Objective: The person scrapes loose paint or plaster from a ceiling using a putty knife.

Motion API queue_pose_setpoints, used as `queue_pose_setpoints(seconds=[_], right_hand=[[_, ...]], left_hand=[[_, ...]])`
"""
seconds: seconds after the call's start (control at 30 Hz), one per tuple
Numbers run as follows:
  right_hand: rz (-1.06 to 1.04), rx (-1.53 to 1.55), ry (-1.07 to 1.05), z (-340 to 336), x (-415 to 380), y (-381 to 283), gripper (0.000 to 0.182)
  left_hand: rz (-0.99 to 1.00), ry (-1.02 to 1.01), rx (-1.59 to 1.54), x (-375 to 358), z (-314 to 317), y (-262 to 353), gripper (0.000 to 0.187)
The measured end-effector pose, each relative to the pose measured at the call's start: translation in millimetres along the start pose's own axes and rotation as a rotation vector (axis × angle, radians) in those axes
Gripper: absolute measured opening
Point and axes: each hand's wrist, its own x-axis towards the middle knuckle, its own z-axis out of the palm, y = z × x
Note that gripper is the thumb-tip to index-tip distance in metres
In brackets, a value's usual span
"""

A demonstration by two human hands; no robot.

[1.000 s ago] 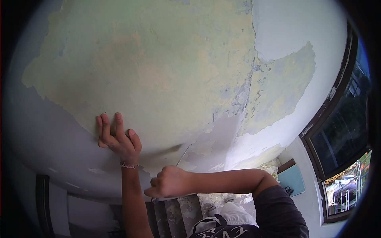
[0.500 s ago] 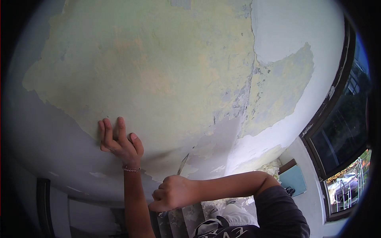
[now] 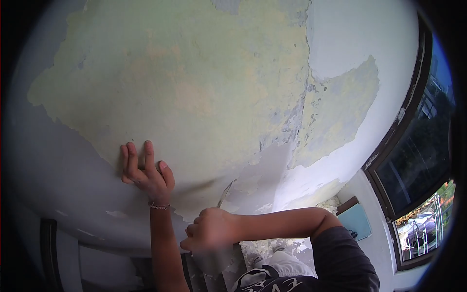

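Note:
My left hand (image 3: pixel 148 173) rests on the peeling wall (image 3: pixel 194 102), fingers spread and a bracelet (image 3: pixel 159 206) on the wrist. It holds nothing. Lower and to the right, my right hand (image 3: pixel 212 228) is closed around a scraper (image 3: pixel 224 193), its lower part smeared by motion. Only the thin metal blade shows, seen nearly edge-on, with its tip at the edge of a grey patch on the wall. The fist hides the handle. Pale green-yellow undercoat is laid bare over much of the wall, with ragged white and grey paint around it.
A dark-framed window (image 3: pixel 413 160) stands at the right. Below it a light blue panel (image 3: pixel 355 221) leans near the corner, beside flaked debris. Stairs (image 3: pixel 209 267) strewn with paint flakes lie beneath my arms. A crack runs down the wall near the corner.
The view has shifted slightly. My right hand, now blurred, has moved a little with the scraper, whose blade lies at a slightly different angle. My left hand stays on the wall.

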Motion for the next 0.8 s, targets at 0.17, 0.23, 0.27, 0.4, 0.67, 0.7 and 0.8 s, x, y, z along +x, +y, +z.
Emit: queue_pose_setpoints(seconds=[0.17, 0.23, 0.27, 0.4, 0.67, 0.7, 0.8], right_hand=[[0.026, 0.003, -0.021, 15.0, -10.5, 18.6, 0.02], [0.021, 0.012, -0.063, 10.7, -8.0, 14.2, 0.02], [-0.02, -0.006, -0.05, 7.7, -7.5, 1.2, 0.021], [-0.027, 0.038, 0.0, 5.7, -9.9, 5.4, 0.017], [-0.165, 0.034, 0.018, 7.9, -4.2, -28.5, 0.015], [-0.14, 0.036, -0.013, 14.1, -8.1, -28.6, 0.015], [-0.091, 0.011, -0.121, 29.4, -20.6, -13.5, 0.015]], left_hand=[[-0.021, 0.014, 0.009, -2.6, 1.7, -0.3, 0.043], [-0.018, 0.041, 0.0, -1.9, 3.3, 0.7, 0.043], [-0.012, 0.053, -0.006, -1.3, 4.6, -0.3, 0.043], [-0.019, 0.038, -0.012, -4.9, 3.5, -0.8, 0.043], [-0.012, 0.05, -0.017, -2.2, 4.9, -1.2, 0.043], [-0.01, 0.037, -0.016, -3.3, 2.6, -0.7, 0.043], [-0.008, 0.045, -0.009, 0.8, 4.4, -1.4, 0.043]])
